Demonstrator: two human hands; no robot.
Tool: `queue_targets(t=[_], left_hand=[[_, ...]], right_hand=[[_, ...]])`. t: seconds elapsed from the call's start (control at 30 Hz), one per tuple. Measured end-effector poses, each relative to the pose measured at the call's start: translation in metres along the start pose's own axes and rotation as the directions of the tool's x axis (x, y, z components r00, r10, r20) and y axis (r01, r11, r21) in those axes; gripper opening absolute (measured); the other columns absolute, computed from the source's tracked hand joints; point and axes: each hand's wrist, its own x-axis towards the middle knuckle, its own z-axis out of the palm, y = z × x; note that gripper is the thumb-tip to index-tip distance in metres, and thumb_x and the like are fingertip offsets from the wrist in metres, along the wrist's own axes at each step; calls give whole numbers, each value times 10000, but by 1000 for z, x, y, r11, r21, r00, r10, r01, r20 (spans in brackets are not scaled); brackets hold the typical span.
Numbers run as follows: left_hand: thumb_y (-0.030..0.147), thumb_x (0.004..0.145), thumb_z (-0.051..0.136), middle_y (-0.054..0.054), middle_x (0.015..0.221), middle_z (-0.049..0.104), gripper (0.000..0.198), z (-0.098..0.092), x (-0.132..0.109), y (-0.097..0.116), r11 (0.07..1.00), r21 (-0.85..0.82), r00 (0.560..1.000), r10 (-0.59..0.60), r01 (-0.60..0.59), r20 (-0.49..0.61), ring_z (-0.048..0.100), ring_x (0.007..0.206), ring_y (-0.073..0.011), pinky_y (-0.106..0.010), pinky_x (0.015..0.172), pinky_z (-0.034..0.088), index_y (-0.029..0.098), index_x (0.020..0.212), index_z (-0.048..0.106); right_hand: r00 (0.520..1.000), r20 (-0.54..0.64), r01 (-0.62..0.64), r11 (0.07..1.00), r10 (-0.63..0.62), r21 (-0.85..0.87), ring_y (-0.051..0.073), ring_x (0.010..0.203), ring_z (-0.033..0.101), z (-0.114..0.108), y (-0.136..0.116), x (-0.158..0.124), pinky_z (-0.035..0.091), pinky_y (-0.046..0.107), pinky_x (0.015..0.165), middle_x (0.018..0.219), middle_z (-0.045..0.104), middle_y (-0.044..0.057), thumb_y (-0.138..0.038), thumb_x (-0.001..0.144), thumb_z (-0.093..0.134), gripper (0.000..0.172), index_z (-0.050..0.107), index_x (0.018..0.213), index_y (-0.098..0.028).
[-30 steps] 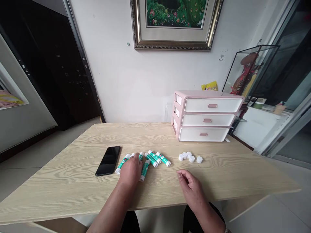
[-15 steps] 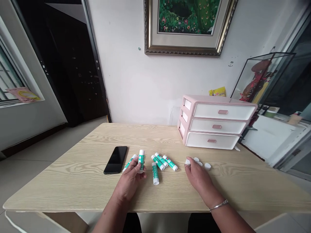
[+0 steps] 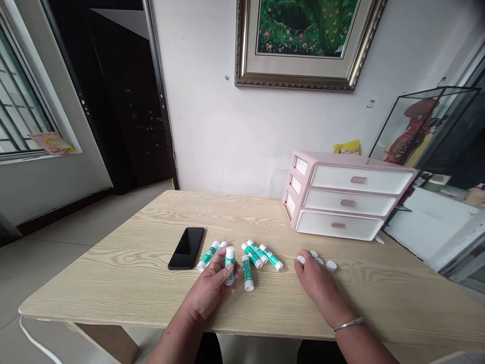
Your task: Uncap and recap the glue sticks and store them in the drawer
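While the left hand's (image 3: pixel 211 287) fingers hold a tube (image 3: pixel 230 260) upright over the worktop (image 3: pixel 129 285), the right hand's (image 3: pixel 316 279) fingers curl down among the white caps (image 3: pixel 331 266); whether they grip one, I cannot tell. Around the left hand, six other tubes (image 3: pixel 271 258) lie loose, two towards the phone (image 3: pixel 187 247), four to its right. At least four caps sit apart from these, before the drawers (image 3: pixel 344 202). One tube in hand seems the only progress; the lying tubes and loose caps look yet to be dealt with.

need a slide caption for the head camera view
Left hand holds a green-and-white tube roughly upright; right hand at white caps on the wooden table.
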Motion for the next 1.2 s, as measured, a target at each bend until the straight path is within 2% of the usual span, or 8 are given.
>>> queue_targets(t=[0.1,0.17,0.3,0.5,0.63,0.87,1.07,1.2], left_hand=[[374,810,778,-35,937,662,507,0,0,-1,993,122,1000,5,-4,-12,577,747,-144,-218,553,398,219,1263,611],[322,822,706,-10,876,629,402,1,0,-1,976,219,1000,20,-15,-21,524,709,-133,-221,553,385,205,1203,654],[243,819,589,22,787,559,346,4,0,-2,933,359,1000,18,-10,-20,455,657,-134,-234,542,363,221,1154,671],[227,797,557,34,731,543,318,6,-4,-6,874,486,1000,-19,17,-1,438,620,-135,-242,552,337,215,1093,670],[166,751,546,23,763,618,287,13,-7,3,821,570,999,4,-30,47,506,717,-164,-272,694,407,195,986,707],[143,744,542,-18,909,718,456,19,-9,13,805,587,993,23,-85,113,615,980,-251,-332,923,438,177,1154,740],[180,774,563,-28,853,726,442,15,-9,9,821,566,994,15,-75,110,622,885,-248,-337,851,460,178,1172,754],[267,839,588,-19,795,683,278,13,-10,7,876,475,990,22,-85,136,556,724,-176,-274,686,437,173,1030,766]], right_hand=[[998,-48,45,995,-40,92,264,860,711,1,1,-1,422,325,668,919,755,103,-276,1024,461,221,657,1074,-187],[990,-131,81,955,-45,286,255,852,712,-2,-3,-5,475,329,703,907,758,97,-328,1012,475,240,669,1058,-195],[957,-291,223,694,-20,684,247,815,713,-19,-36,-27,557,343,736,926,768,98,-532,975,506,417,677,1152,-196],[900,-281,412,441,-333,798,190,785,687,-43,-97,-57,567,280,723,892,737,54,-489,1009,513,367,679,1184,-212],[870,-242,448,484,-429,752,192,828,677,-36,-108,-56,564,300,756,931,728,54,-432,1032,505,332,651,1231,-210],[822,-276,542,539,-497,645,222,957,698,-32,-113,-54,572,368,865,1038,741,77,-332,1018,544,311,646,1291,-223],[799,-275,584,581,-535,567,233,982,705,-32,-118,-57,578,397,885,1107,736,95,-288,1022,529,314,642,1309,-229],[782,-275,609,592,-559,528,248,1006,701,-31,-123,-62,581,418,892,1135,730,108,-255,1014,518,338,626,1332,-219]])
